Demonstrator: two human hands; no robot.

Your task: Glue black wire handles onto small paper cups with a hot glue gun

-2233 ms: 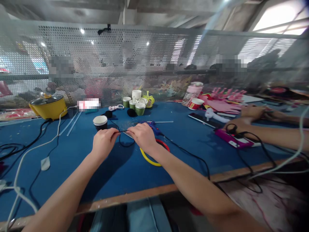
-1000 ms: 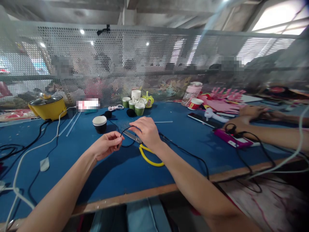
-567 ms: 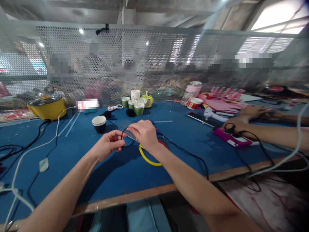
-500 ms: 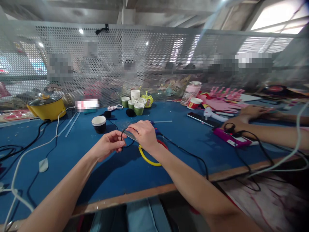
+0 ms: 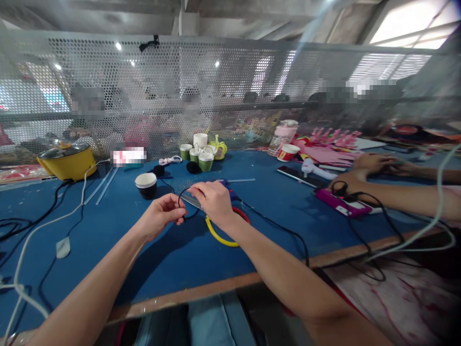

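Note:
A thin black cord [image 5: 179, 198] curves between my two hands above the blue table. My left hand [image 5: 163, 215] pinches one end of it between thumb and fingers. The fingertips of my right hand [image 5: 213, 199] are closed on the cord's upper end. Beneath the right hand and forearm lie scissors [image 5: 220, 237] with a yellow and a red handle loop, their metal blade pointing left. Behind that hand, mostly hidden, is a blue glue gun [image 5: 232, 194] with a clear stick at its rear. A black cup with a white inside [image 5: 146, 186] stands just beyond my left hand.
Several green cups [image 5: 206, 162] and a dark ball [image 5: 193, 167] sit at the back. A yellow pot [image 5: 68, 162] and cables are at left. To the right are a phone [image 5: 298, 177], a purple power bank [image 5: 340, 203] and another person's hands [image 5: 372, 163]. A perforated screen [image 5: 230, 86] rises behind.
The view has shifted slightly. My right hand has moved a little, and the cord between my hands is now bowed in a rounder curve. Both hands keep hold of it.

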